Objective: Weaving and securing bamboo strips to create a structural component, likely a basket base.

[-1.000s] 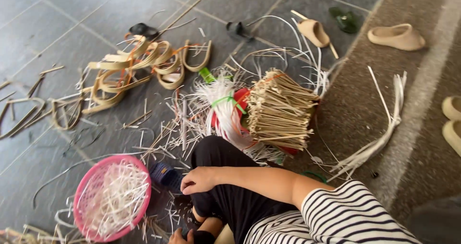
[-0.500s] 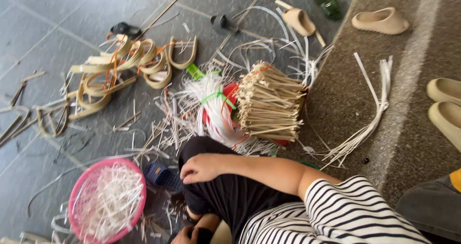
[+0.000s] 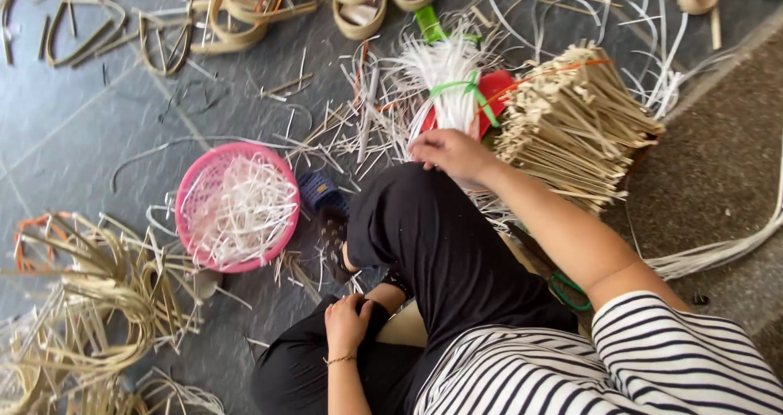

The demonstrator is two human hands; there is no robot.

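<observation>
The left hand (image 3: 348, 324) rests low on the black-trousered lap, fingers curled loosely, gripping nothing that shows. Half a second ago the right hand lay flat on the raised knee; now the right hand (image 3: 450, 154) has slid forward past the knee, fingers bent down onto the lower end of the bundle of thin white strips tied with a green band (image 3: 450, 79). Whether it truly grips the strips I cannot tell, since the fingertips are hidden behind the knuckles. The view has also swung, so the round pink plastic basket holding loose white strips (image 3: 236, 206) sits higher and nearer the middle than before.

Beside the basket lies a blue woven sandal (image 3: 322, 193), partly covered by the knee. Left of the lap, a heap of curled tan cane strips (image 3: 90, 301) runs off the edge. Just right of the white bundle stands a thick bundle of cut tan sticks (image 3: 579, 121), with a red object (image 3: 497, 93) wedged between them, mostly hidden. Farther off, tan cane loops (image 3: 269, 7) lie on the grey tiled floor (image 3: 73, 137), cut off at the top.
</observation>
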